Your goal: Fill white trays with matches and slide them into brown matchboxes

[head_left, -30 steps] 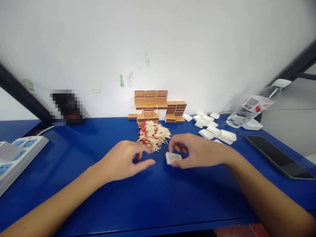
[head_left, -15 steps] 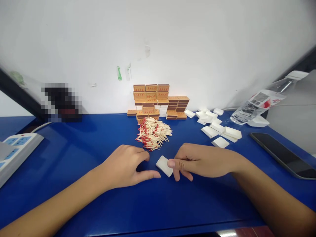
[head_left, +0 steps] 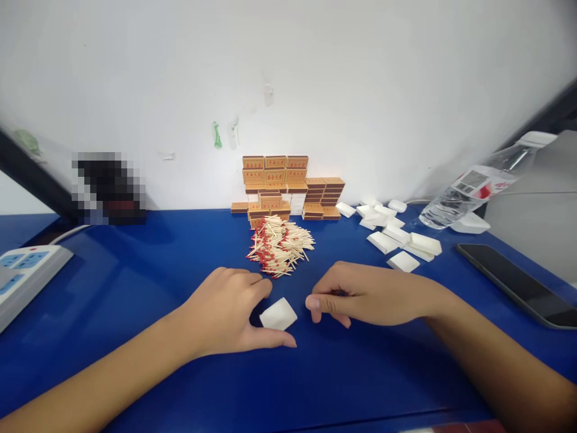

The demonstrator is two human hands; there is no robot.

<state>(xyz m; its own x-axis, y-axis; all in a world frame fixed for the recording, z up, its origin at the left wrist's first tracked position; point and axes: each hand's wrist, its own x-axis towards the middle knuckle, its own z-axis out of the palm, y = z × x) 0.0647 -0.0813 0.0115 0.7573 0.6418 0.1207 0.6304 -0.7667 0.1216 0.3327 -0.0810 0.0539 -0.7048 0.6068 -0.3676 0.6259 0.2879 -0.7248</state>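
Half a second back the right hand (head_left: 360, 294) had the little white tray (head_left: 278, 314). Now it lay on the blue bench (head_left: 135, 288), cupped by the left hand (head_left: 225, 313) between thumb and fingers, though I couldn't tell if that was a real grip. So it had swapped sides. The right fingers were pinched shut and empty, just beside it. The tray looked like thin, boxy card. Beyond the fingers sat a heap of red-tipped wooden matches (head_left: 279, 246), then stacked matchboxes (head_left: 274, 177).

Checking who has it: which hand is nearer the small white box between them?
Left. The left hand brackets the white box; the right hand lies just right of it, apart.
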